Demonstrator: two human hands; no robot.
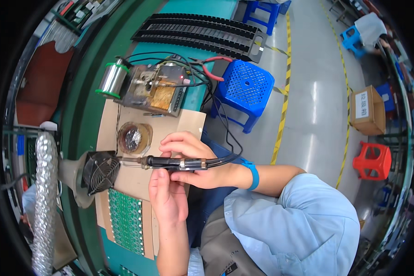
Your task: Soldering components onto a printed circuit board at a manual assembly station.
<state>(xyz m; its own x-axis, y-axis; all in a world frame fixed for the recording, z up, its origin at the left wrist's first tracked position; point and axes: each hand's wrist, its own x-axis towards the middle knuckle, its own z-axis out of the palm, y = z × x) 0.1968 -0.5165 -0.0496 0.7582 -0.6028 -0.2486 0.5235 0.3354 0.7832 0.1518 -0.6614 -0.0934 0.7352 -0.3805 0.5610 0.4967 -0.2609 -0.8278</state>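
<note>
A black soldering iron (158, 162) with a long thin metal front end lies level, its tip pointing left toward a small black fan. My right hand (195, 154), with a blue band on its wrist, is around the rear of the handle, the index finger arched above it. From below, my left hand (168, 198) pinches the front of the handle with thumb and fingertips; its other fingers are curled. Dark cables run from the iron's rear, past the right hand, up to a soldering machine (158, 87) bearing a solder wire spool (113, 79).
The fan (101, 171) joins a silver duct (44, 198). A round tin (134, 138) sits on the cardboard (193, 122). Green circuit boards (125, 221) lie nearby. Red-handled pliers (212, 69), a black rack (200, 34) and a blue stool (246, 85) are farther off.
</note>
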